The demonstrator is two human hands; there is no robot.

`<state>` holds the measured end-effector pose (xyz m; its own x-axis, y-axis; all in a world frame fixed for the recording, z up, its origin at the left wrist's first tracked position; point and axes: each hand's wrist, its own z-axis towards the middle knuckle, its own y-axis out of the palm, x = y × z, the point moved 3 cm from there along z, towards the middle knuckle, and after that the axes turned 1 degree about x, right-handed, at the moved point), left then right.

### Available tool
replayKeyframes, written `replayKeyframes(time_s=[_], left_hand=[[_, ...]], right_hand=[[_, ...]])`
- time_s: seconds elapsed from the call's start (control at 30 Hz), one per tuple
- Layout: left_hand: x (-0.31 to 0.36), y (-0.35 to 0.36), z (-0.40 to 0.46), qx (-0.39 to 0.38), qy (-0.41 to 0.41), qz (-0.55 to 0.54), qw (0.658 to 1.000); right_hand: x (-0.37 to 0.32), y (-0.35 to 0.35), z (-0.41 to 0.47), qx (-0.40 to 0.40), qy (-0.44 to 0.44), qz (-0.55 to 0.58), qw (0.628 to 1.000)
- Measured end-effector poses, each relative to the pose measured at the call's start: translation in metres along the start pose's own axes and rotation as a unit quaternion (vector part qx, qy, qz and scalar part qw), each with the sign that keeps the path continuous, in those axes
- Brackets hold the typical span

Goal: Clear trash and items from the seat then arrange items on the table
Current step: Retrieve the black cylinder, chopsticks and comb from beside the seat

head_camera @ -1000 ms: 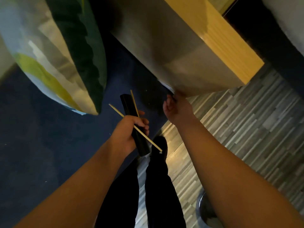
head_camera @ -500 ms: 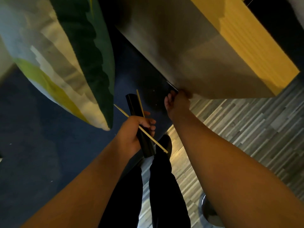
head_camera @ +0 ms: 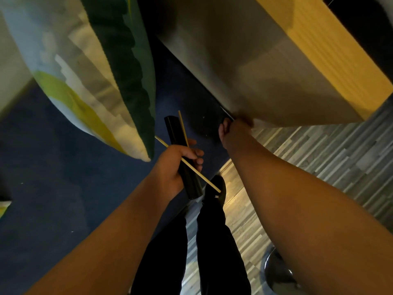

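Left hand [head_camera: 176,165]: curled around a black sleeve [head_camera: 182,158] and two wooden chopsticks [head_camera: 187,165], all gripped together in the fist; knuckles up, thumb toward the table.
Left arm: bare, stretched forward from the lower left, wrist roughly straight, held above the seat edge.
Black sleeve: long and flat, angled from upper left to lower right, both ends sticking out of the fist.
Chopsticks: crossed against the sleeve, one running along it, the other slanting across the fingers toward a black shoe [head_camera: 214,190].
Right hand [head_camera: 232,133]: reaching to the lower corner of the table [head_camera: 265,86], fingers bent and pressed at its underside edge; whether anything is pinched there, cannot tell, the fingertips being hidden.
Right arm: bare, extended from the lower right, forearm filling much of the frame.
Seat [head_camera: 53,167]: dark blue, left of the legs, a few pale specks on it.
Cushion [head_camera: 89,67]: green, yellow and grey, propped on the seat, its corner just beside the left hand.
Floor [head_camera: 319,158]: grey striped planks under the table.
Lower right: a round metal rim [head_camera: 276,277], partly hidden by the right arm.
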<state>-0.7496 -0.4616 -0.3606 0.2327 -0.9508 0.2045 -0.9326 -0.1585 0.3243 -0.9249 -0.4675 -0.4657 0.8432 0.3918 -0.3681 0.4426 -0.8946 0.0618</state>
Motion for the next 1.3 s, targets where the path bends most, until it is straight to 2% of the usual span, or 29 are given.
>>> replayKeyframes(time_s=[0.07, 0.13, 0.37, 0.6, 0.73, 0.87, 1.0, 1.17, 1.3], left_hand=[[-0.001, 0.001, -0.002, -0.003, -0.001, 0.003, 1.0], [-0.001, 0.002, -0.004, -0.002, 0.0, 0.004, 1.0], [-0.002, 0.007, -0.01, 0.006, 0.009, 0.019, 1.0], [-0.006, 0.009, -0.012, 0.002, 0.015, 0.014, 1.0], [-0.013, 0.012, -0.016, -0.006, 0.012, 0.02, 1.0], [-0.017, 0.021, -0.027, -0.017, 0.015, 0.039, 0.999], [-0.021, 0.036, -0.043, -0.033, 0.022, 0.058, 0.998], [-0.027, 0.048, -0.057, -0.051, 0.027, 0.09, 0.994], [-0.045, 0.063, -0.072, -0.071, 0.023, 0.133, 0.988]], right_hand=[[-0.005, -0.006, 0.0, 0.037, 0.006, -0.011, 0.999], [-0.008, -0.01, -0.001, 0.067, 0.038, 0.035, 0.996], [-0.005, -0.032, -0.023, 0.021, 0.061, 0.058, 0.996], [0.011, -0.078, -0.055, 0.046, 0.017, 0.02, 0.999], [0.019, -0.091, -0.094, -0.039, -0.044, -0.015, 0.998], [0.023, -0.095, -0.143, -0.117, -0.073, -0.099, 0.986], [0.012, -0.094, -0.179, -0.142, -0.093, -0.151, 0.974], [-0.016, -0.098, -0.204, -0.148, -0.121, -0.114, 0.975], [-0.032, -0.127, -0.223, -0.119, -0.127, -0.089, 0.981]])
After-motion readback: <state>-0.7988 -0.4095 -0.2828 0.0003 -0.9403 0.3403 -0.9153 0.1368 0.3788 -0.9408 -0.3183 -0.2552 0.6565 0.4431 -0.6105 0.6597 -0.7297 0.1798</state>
